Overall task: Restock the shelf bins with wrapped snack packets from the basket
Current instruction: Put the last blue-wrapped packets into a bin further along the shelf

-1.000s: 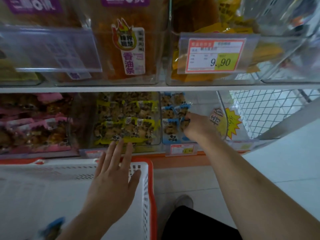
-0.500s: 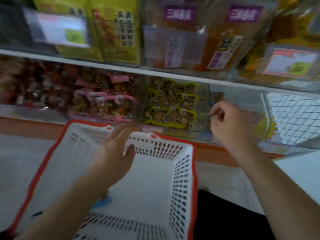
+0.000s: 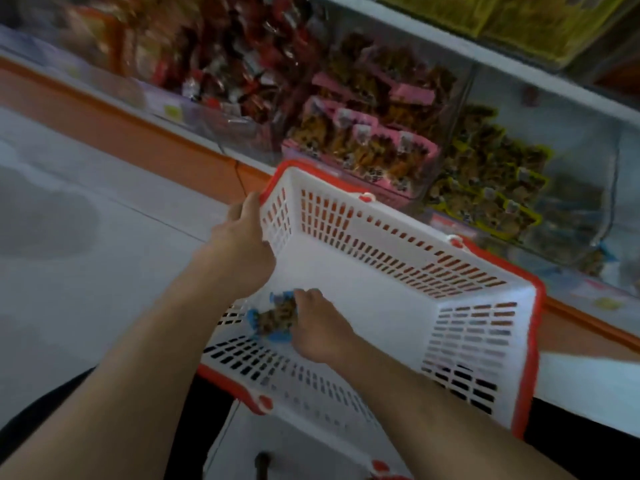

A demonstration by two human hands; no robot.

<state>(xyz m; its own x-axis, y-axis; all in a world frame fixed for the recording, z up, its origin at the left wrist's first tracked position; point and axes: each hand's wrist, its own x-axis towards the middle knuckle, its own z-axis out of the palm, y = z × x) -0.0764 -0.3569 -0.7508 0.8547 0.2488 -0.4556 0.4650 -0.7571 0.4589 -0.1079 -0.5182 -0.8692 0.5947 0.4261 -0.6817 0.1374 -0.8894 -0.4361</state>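
The left hand [image 3: 242, 244] holds the basket [image 3: 485, 341] at nine o'clock; the right hand [image 3: 322, 327] pinches light, crinkly blue packets [image 3: 275, 318], best taken mid-bunch.

pale tiled floor [image 3: 86, 258], orange shelf base [image 3: 145, 133]

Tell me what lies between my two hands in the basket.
Head view: only bare white basket floor and a slotted side wall separate the left hand, on the rim, from the right hand at the blue-edged packets.
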